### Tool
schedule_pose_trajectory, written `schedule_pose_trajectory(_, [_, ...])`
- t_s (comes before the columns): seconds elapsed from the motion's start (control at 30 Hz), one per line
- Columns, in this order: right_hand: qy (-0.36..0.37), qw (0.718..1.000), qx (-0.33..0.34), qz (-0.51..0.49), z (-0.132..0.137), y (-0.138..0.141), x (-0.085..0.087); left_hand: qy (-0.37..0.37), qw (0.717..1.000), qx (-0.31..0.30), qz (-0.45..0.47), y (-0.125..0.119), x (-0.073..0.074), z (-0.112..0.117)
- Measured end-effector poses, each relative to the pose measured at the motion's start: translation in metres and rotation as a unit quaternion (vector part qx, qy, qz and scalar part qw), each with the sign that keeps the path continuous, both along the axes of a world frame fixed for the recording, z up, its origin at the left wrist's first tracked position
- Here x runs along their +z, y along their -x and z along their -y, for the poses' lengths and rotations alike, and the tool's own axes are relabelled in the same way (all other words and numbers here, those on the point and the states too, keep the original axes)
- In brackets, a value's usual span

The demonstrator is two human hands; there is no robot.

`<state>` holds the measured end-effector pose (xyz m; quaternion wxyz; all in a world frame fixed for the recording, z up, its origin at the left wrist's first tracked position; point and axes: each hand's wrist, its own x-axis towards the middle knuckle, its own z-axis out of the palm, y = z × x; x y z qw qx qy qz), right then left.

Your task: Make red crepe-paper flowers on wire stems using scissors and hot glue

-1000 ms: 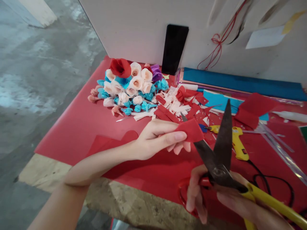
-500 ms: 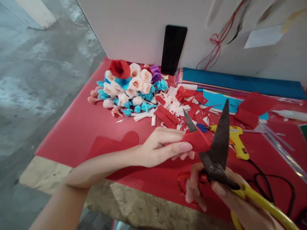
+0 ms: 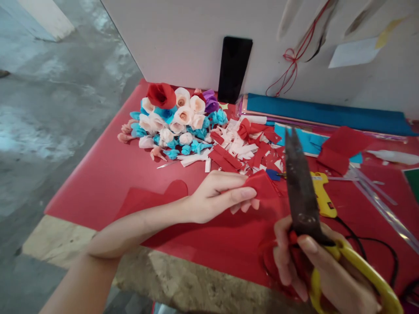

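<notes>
My left hand (image 3: 222, 196) pinches a small folded piece of red crepe paper (image 3: 263, 185) between thumb and fingers, held above the red tabletop. To its right, my right hand (image 3: 321, 261) grips a pair of scissors (image 3: 301, 187) with yellow and red handles. Their dark blades are nearly closed, point away from me, and stand apart from the paper. A larger sheet of red paper (image 3: 137, 198) with a rounded end lies under and behind my left forearm. Beyond my hands, red and white paper scraps (image 3: 237, 144) are scattered.
Paper flowers (image 3: 180, 117) in several colours are heaped at the back left. A yellow glue gun (image 3: 324, 196) with a black cord lies behind the scissors. A black phone (image 3: 235, 69) leans on the white panel. Blue paper (image 3: 327, 114) lies along the panel's foot.
The scissors have come away from the red paper, moving right and toward me, and their blades have swung nearly closed. My left hand keeps its pinch, with only a slight shift.
</notes>
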<state>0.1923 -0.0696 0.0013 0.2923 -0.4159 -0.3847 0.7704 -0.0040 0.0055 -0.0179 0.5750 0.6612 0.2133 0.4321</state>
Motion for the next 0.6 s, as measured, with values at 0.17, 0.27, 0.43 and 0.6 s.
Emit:
schedule_pose_trajectory(0.17, [-0.305, 0.864, -0.027, 0.400, -0.024, -0.005, -0.014, 0.025, 1.000, 0.010, 0.002, 0.000, -0.002, 0.000])
schedule_pose_trajectory(0.27, [-0.386, 0.789, 0.021, 0.478, -0.041, -0.006, -0.036, 0.046, 0.998, 0.022, 0.024, -0.001, -0.005, 0.000])
schedule_pose_trajectory(0.43, [-0.445, 0.739, 0.141, 0.486, -0.045, -0.010, -0.069, 0.104, 0.991, 0.062, 0.064, -0.003, -0.013, -0.001])
schedule_pose_trajectory(0.6, [-0.488, 0.708, 0.151, 0.488, -0.044, -0.012, -0.071, 0.093, 0.993, 0.060, 0.028, -0.004, -0.011, 0.001])
